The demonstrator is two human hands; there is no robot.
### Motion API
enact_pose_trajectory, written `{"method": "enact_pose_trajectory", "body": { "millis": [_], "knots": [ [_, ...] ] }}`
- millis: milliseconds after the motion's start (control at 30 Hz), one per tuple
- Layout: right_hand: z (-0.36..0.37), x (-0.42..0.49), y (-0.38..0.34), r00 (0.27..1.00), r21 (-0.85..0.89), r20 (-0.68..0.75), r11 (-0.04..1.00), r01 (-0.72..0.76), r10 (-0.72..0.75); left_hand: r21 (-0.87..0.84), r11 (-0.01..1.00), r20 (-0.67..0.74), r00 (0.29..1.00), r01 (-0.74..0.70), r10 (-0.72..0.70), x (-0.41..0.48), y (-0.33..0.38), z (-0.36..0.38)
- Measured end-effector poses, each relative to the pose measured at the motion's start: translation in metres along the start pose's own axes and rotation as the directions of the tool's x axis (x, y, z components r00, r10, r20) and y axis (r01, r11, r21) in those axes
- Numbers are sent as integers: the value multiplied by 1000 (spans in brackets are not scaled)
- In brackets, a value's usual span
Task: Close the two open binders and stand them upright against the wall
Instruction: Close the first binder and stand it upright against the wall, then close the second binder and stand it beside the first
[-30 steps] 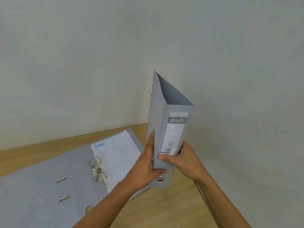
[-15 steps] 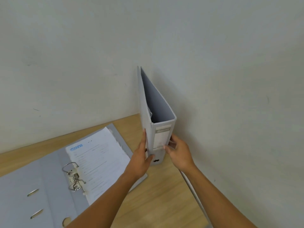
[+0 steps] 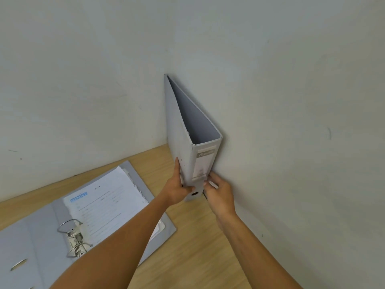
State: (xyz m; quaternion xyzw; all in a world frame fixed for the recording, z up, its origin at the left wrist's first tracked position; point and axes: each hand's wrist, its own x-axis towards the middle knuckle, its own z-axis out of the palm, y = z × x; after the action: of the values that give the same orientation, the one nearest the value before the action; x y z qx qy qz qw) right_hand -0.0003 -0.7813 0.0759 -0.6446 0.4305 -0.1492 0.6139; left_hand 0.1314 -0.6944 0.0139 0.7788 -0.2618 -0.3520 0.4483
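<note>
A closed grey binder [image 3: 183,130] stands upright in the corner where two walls meet, its labelled spine facing me and its right cover close against the right wall. My left hand [image 3: 177,187] grips its lower left cover. My right hand [image 3: 219,191] holds its lower right side beside the wall. A second grey binder [image 3: 41,230] lies open flat on the wooden table to the left, with a stack of printed sheets [image 3: 106,203] on its right half and the metal ring mechanism [image 3: 75,238] showing.
The wooden table [image 3: 193,247] runs from the open binder to the right wall [image 3: 291,142]. The back wall [image 3: 83,90] rises behind the open binder. Both of my forearms reach over the table, the left one crossing the open binder's right cover.
The closed binder has moved away from me into the corner and now stands on the table close to the right wall. Both hands stayed on its lower end.
</note>
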Motion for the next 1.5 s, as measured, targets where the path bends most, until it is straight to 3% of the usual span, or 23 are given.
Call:
{"method": "enact_pose_trajectory", "body": {
  "millis": [400,700,1033,1300,1500],
  "knots": [
    [-3,2,-2,999,4,30,1000,19,-19,52,997,-1,998,59,-59,5,7,3],
    [-7,-11,3,994,-23,27,995,-102,102,-9,998,-43,997,57,-58,-8,14,0],
    [35,-56,-1,967,-106,246,993,-43,68,-152,984,-165,979,97,-122,-103,7,-47],
    [140,-128,15,793,-251,587,968,-16,165,-415,879,-325,864,234,-383,-244,-77,-120],
    [214,-180,37,721,-311,662,950,13,206,-532,800,-428,727,277,-536,-346,-153,-176]
  ]
}}
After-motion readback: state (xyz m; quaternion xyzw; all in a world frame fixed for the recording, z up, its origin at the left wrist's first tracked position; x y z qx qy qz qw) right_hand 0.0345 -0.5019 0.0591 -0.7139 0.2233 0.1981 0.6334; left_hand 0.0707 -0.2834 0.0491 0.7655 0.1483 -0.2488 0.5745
